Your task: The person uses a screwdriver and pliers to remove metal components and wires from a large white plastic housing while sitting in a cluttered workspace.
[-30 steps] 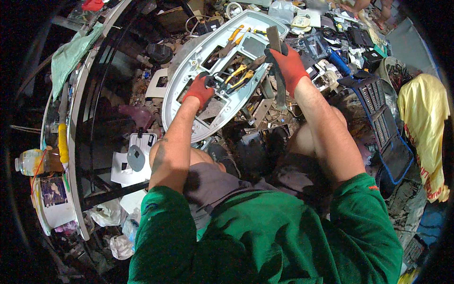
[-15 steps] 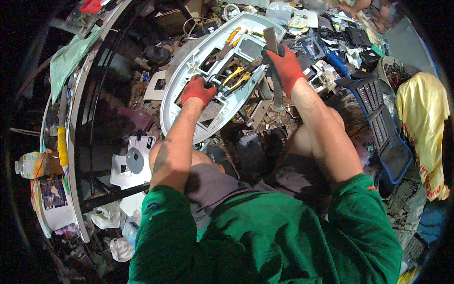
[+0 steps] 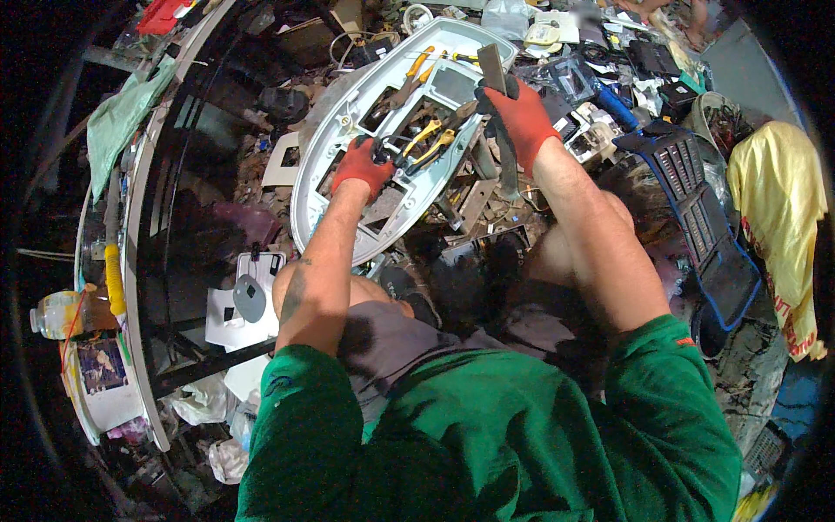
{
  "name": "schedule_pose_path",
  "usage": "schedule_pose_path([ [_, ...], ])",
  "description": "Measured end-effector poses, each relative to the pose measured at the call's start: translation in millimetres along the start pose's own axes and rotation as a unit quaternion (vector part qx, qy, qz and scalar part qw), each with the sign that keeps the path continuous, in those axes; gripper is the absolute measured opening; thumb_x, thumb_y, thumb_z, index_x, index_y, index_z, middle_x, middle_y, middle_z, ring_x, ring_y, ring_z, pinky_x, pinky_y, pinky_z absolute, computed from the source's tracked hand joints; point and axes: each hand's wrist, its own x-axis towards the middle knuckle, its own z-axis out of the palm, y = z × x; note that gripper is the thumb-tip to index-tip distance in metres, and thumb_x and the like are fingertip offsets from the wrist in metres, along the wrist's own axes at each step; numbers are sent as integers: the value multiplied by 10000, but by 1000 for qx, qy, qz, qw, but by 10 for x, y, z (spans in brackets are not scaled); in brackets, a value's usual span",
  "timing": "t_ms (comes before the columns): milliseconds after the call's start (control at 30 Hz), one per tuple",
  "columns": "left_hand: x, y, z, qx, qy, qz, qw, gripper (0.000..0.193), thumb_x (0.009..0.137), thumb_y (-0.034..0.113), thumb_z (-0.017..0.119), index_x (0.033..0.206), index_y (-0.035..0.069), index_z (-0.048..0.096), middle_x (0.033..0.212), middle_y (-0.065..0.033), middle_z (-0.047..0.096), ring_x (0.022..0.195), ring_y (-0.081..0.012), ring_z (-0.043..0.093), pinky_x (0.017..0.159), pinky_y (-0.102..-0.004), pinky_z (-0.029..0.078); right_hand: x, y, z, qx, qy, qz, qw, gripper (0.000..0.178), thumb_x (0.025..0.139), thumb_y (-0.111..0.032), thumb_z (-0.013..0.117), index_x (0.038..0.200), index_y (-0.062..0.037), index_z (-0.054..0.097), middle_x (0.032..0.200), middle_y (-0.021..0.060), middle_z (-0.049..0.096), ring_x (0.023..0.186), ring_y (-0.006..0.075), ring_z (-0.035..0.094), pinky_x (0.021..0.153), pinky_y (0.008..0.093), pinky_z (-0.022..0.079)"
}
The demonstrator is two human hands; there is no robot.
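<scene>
Both my hands wear red gloves with dark fingers. My left hand (image 3: 360, 169) rests on the pale oval plastic housing (image 3: 317, 204), fingers curled down around something too dark to make out. Beside its fingertips lie yellow-handled pliers (image 3: 424, 132) and another yellow-and-black handled tool (image 3: 432, 157). My right hand (image 3: 524, 120) is closed around a flat metal bar (image 3: 492, 68), held upright at the housing's right edge. The bar's lower part shows below the hand. Farther up inside the housing are orange-handled pliers (image 3: 418, 65).
Small scrap parts (image 3: 474, 204) cover the ground. Electronic pieces (image 3: 600, 130) pile up at the far right, near a black tool pouch with blue edging (image 3: 696, 204) and a yellow sack (image 3: 778, 209). A long dark frame (image 3: 187, 191) and plastic bottle (image 3: 65, 313) are at left.
The left hand has shifted slightly with its fingers still curled. The right hand and metal bar have moved a little left and up. The view has shifted slightly too.
</scene>
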Motion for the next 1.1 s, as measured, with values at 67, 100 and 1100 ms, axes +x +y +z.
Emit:
schedule_pose_path([
  [67,24,6,-53,-25,-27,9,999,619,749,438,733,1238,85,592,1383,-132,485,1217,-297,542,1015,-389,450,20,-23,8,-3,1,-2,1000,257,918,-218,628,1134,-82,599,957,17,611,843,124,537,739,333,442],
  [100,55,-29,-71,-11,-31,1,999,621,750,436,736,1238,83,586,1395,-125,470,1224,-292,537,1009,-387,453,5,-18,39,-2,8,-3,1000,252,918,-218,628,1129,-83,601,951,15,609,834,121,535,729,329,443],
  [1100,-69,204,-72,69,1,22,997,640,817,410,682,1331,141,411,1147,-128,635,1054,-328,635,898,-451,505,36,168,6,-34,-66,22,997,464,854,-186,647,1289,-65,539,1153,94,629,1045,192,567,908,365,446],
])
